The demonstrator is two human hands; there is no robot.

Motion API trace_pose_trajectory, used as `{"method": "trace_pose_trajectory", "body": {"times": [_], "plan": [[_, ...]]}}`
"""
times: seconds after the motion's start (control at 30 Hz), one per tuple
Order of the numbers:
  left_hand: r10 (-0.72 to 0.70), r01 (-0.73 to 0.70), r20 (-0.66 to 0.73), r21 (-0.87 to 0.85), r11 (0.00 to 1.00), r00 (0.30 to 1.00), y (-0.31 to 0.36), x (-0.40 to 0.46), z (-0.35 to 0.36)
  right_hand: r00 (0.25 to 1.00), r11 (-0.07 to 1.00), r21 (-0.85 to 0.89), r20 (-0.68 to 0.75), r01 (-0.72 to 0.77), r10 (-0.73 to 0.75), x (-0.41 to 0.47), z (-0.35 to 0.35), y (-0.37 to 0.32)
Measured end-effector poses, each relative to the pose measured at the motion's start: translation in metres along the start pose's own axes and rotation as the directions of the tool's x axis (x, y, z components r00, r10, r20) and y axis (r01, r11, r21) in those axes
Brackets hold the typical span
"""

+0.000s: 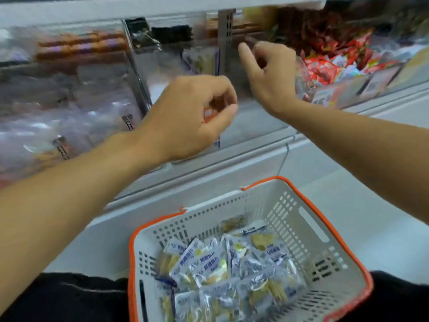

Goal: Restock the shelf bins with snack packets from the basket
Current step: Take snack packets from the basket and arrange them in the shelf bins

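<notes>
Both my hands are up at the clear shelf bins (197, 63). My left hand (190, 117) has fingers curled, thumb meeting them; blur hides whether it pinches anything. My right hand (267, 68) is curled too, by the metal divider (225, 31); can't tell what it holds. The snack packets (232, 263) lie in the orange-rimmed basket (308, 219) below my arms. Red packets (329, 59) fill the bin at right, price tags (325, 96) in front.
</notes>
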State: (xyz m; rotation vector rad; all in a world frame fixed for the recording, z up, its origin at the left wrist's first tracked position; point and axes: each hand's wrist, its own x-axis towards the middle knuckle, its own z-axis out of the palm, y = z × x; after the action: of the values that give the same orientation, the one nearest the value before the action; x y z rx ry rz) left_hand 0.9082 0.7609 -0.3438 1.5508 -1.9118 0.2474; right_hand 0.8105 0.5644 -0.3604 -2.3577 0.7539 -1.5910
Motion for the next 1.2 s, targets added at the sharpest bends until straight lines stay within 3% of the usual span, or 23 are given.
{"method": "trace_pose_trajectory", "body": {"times": [0.07,0.1,0.13,0.17,0.2,0.23,0.27,0.3,0.33,0.4,0.53,0.63,0.77,0.87,0.93,1.0,1.1,1.2], "plan": [[0.009,0.003,0.322,-0.038,0.999,0.947,0.014,-0.024,0.032,0.994,0.995,0.078,0.084,0.07,-0.076,-0.07,-0.024,0.007],[-0.012,0.025,0.514,-0.019,1.0,0.858,0.015,-0.038,0.048,0.971,0.996,0.067,0.228,0.057,-0.071,-0.109,-0.03,0.017],[-0.044,0.046,0.677,0.016,0.999,0.734,0.014,-0.052,0.062,0.901,1.0,0.015,0.434,0.008,-0.013,-0.148,-0.035,0.029],[-0.079,0.061,0.793,0.052,0.997,0.604,0.013,-0.064,0.072,0.751,0.997,-0.077,0.656,-0.023,0.068,-0.184,-0.036,0.045],[-0.102,0.065,0.865,0.081,0.995,0.492,0.013,-0.074,0.079,0.504,0.976,-0.213,0.84,-0.035,0.201,-0.219,-0.038,0.058],[-0.118,0.057,0.908,0.104,0.993,0.402,0.013,-0.08,0.083,0.208,0.944,-0.328,0.922,-0.032,0.327,-0.25,-0.04,0.067],[-0.133,0.043,0.937,0.126,0.991,0.324,0.015,-0.084,0.086,-0.03,0.91,-0.412,0.911,-0.036,0.412,-0.282,-0.043,0.075],[-0.154,0.028,0.956,0.152,0.988,0.25,0.016,-0.085,0.087,-0.166,0.891,-0.453,0.881,-0.023,0.444,-0.309,-0.044,0.081],[-0.179,0.018,0.966,0.179,0.984,0.185,0.017,-0.085,0.089,-0.217,0.891,-0.453,0.872,-0.013,0.44,-0.333,-0.046,0.085],[-0.23,0.0,0.965,0.232,0.973,0.123,0.017,-0.082,0.092,-0.225,0.906,-0.422,0.879,0.039,0.42,-0.371,-0.048,0.088],[-0.279,-0.039,0.949,0.288,0.957,0.144,0.014,-0.08,0.095,-0.145,0.902,-0.405,0.893,0.147,0.425,-0.392,-0.044,0.094],[-0.291,-0.042,0.95,0.298,0.954,0.115,0.012,-0.079,0.094,-0.132,0.853,-0.431,0.866,0.295,0.483,-0.393,-0.04,0.091],[-0.301,-0.046,0.948,0.307,0.951,0.107,0.011,-0.076,0.093,0.062,0.712,-0.388,0.897,0.585,0.438,-0.392,-0.031,0.081],[-0.296,-0.04,0.948,0.303,0.952,0.114,0.012,-0.073,0.094,0.151,0.613,-0.428,0.88,0.664,0.451,-0.38,-0.026,0.082],[-0.29,-0.037,0.949,0.296,0.954,0.127,0.013,-0.072,0.093,0.185,0.617,-0.466,0.866,0.634,0.464,-0.37,-0.026,0.088],[-0.292,-0.034,0.947,0.299,0.954,0.13,0.012,-0.071,0.092,0.19,0.715,-0.445,0.891,0.539,0.412,-0.359,-0.025,0.097],[-0.307,-0.024,0.937,0.315,0.949,0.168,0.01,-0.07,0.089,0.235,0.902,-0.403,0.902,0.156,0.362,-0.32,-0.027,0.096],[-0.335,0.132,0.895,0.309,0.942,0.296,0.006,-0.068,0.086,0.265,0.964,-0.199,0.933,-0.176,0.242,-0.243,-0.044,0.079]]}}
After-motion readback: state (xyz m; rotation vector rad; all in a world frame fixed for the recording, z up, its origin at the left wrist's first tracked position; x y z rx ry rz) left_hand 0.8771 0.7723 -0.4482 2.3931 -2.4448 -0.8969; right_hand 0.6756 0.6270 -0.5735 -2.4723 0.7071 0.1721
